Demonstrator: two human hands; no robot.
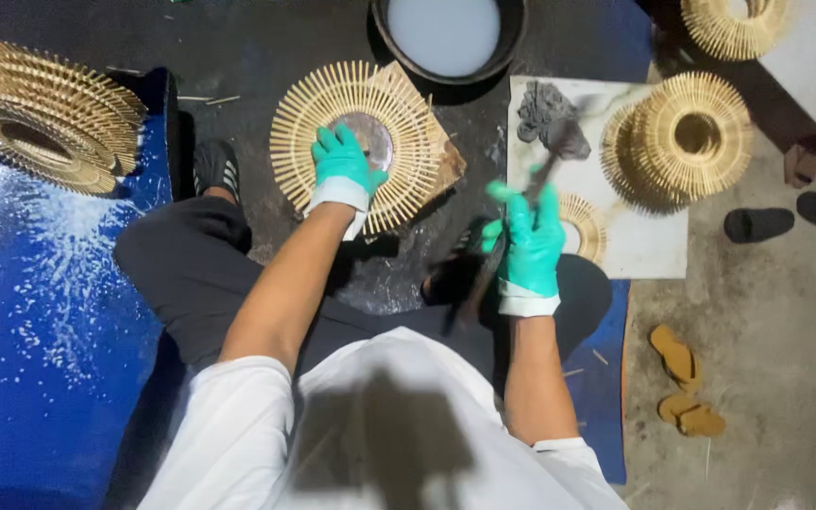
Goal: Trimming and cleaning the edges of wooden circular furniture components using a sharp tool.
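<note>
My left hand (pixel 344 168), in a green glove, presses flat on the round centre of a sunburst ring of bamboo sticks (pixel 359 142) that lies on a small wooden board on the dark floor. My right hand (pixel 528 247), also green-gloved, grips the handle of a dark brush (pixel 555 144), whose blurred head hangs over a white tile (pixel 635 246). A grey lump of paste (pixel 540 110) sits on that tile. I am sitting on the floor with my knees spread.
A black basin of whitish liquid (pixel 446 36) stands beyond the ring. Stacks of finished stick rings lie at far left (pixel 44 113), on the tile (pixel 684 137) and at top right (pixel 734 24). A blue tarp (pixel 40 321) covers the left. Sandals (pixel 684 382) lie at right.
</note>
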